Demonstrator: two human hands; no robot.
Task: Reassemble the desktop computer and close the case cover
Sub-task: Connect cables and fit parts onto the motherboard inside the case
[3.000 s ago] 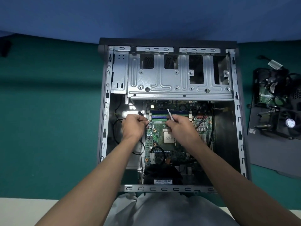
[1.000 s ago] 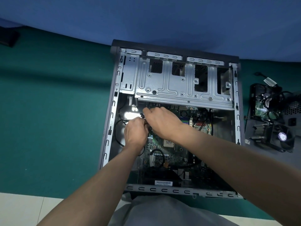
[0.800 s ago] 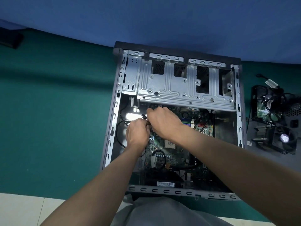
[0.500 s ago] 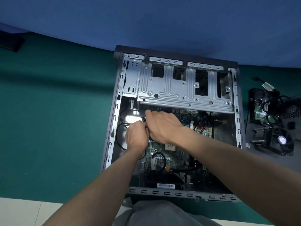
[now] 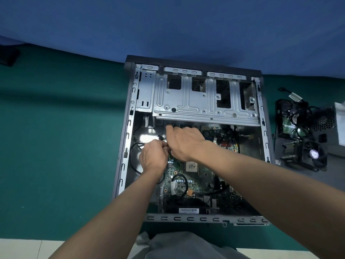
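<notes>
1. Three seconds back our hands worked apart over the motherboard (image 5: 196,176), and the right hand (image 5: 183,144) held a thin silvery tool above the memory slots; now that hand has crossed over and touches the left hand (image 5: 154,157) at the board's left edge
2. The left hand has barely moved, its fingers curled and pinching the black cable (image 5: 130,157), whose plug end pokes out just beyond the knuckles
3. The right forefinger stretches to the board's far-left corner, just under the drive cage (image 5: 203,98); the other fingers are curled, but we cannot tell whether they clasp the tool, the cable or nothing
4. We judge that we have switched from tool work to seating this lead on a header near that corner
5. The computer case (image 5: 128,128) lies open on the green mat (image 5: 65,146), and the cooler fan (image 5: 308,154) sits with other loose parts well apart on the right, so closing the cover looks a long way off
</notes>
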